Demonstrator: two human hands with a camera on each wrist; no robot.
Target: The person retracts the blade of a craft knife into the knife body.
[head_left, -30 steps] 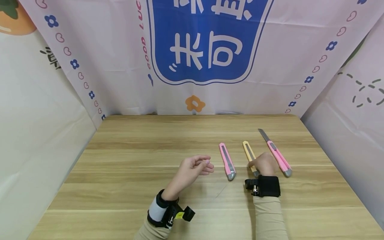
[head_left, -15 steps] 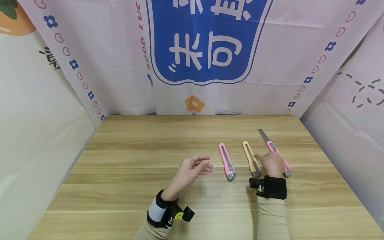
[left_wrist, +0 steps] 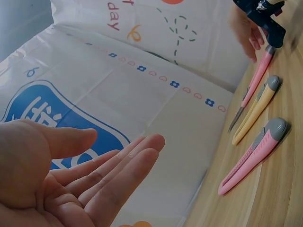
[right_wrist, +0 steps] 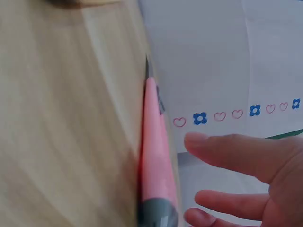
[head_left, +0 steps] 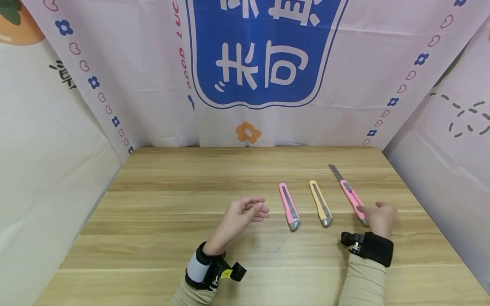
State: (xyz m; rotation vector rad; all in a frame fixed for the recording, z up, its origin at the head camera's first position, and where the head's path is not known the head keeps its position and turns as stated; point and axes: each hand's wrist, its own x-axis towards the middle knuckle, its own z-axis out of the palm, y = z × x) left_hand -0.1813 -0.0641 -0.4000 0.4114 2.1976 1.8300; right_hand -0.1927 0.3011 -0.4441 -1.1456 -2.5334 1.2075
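Three utility knives lie on the wooden table. The leftmost is a pink utility knife with its blade inside the handle. Beside it is a yellow utility knife, its blade likewise inside. At the right, another pink utility knife has a long stretch of blade out, pointing to the back. My right hand is by the grey butt end of that knife; in the right wrist view its fingers are spread and hold nothing. Left of the knives hovers my left hand, relaxed, with nothing in it.
The wooden table reaches back to a white printed cloth hanging behind it. More cloth hangs along the left and right sides. A thin dark line marks the table in front of the left pink knife.
My right hand has moved off the yellow utility knife, passing right over the pink one with the extended blade to its right side. The knives and left hand stay almost where they were.
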